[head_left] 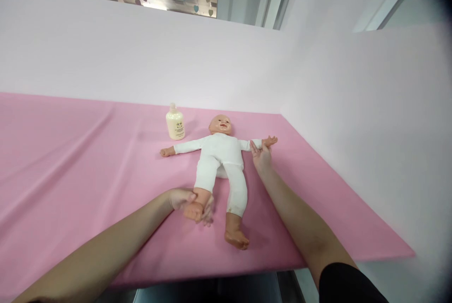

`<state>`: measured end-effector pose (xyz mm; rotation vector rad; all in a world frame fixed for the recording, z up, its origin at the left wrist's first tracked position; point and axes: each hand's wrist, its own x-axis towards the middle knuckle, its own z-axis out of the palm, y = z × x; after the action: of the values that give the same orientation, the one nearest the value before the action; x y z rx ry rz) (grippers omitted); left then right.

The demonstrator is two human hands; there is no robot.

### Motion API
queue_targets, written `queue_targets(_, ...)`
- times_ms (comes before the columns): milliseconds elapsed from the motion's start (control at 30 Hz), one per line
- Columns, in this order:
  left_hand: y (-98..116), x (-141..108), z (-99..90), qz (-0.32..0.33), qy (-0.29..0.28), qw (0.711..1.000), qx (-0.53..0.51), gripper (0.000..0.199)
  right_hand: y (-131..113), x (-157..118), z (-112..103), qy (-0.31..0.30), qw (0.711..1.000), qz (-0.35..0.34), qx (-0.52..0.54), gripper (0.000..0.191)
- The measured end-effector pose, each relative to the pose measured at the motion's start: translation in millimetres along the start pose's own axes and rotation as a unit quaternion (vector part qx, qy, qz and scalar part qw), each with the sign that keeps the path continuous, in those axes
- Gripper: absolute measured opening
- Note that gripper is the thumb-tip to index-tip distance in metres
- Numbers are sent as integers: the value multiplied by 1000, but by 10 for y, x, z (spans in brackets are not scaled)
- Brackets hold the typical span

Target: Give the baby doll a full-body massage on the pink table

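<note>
A baby doll [226, 147] in a white suit lies on its back on the pink-covered table [116, 152], head away from me, arms spread. My left hand [192, 204] holds its leg on the left at the bare ankle, thumb across the top and fingers underneath; that foot [194, 211] is slightly raised. The other foot [236, 235] points toward the near table edge. My right hand [262, 156] is at the doll's arm on the right, fingers apart and touching the sleeve just before the doll's hand [270, 140].
A cream-coloured bottle [175, 123] with dark print stands upright left of the doll's head. White walls [141, 58] rise behind the table and along its right side. The cloth has creases on the left. Below the near edge is a dark seat-like surface [208, 293].
</note>
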<state>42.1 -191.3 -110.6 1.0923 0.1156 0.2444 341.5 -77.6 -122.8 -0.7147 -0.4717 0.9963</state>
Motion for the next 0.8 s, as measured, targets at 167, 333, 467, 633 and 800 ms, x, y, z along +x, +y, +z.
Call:
queue_targets(167,57,72,-21,83,40,986,-140,53,-82,-280,280,-135,983,-78,-91,55)
queue_targets(333,120,103,24,67,184,965,-172,53,48,-512,370,-279,930,-103,-215,51)
queue_targets(467,124,124,47,88,235,949,-193,55,89,-582,293,-411,803,-234,-363,40)
queue_targets(633,105,150,8,94,259,940,-199,53,-27,-629,265,-478,640,-311,-514,36)
queue_targets(800,80,161,-49,92,263,941,-193,53,-27,-636,269,-488,623,-307,-529,35)
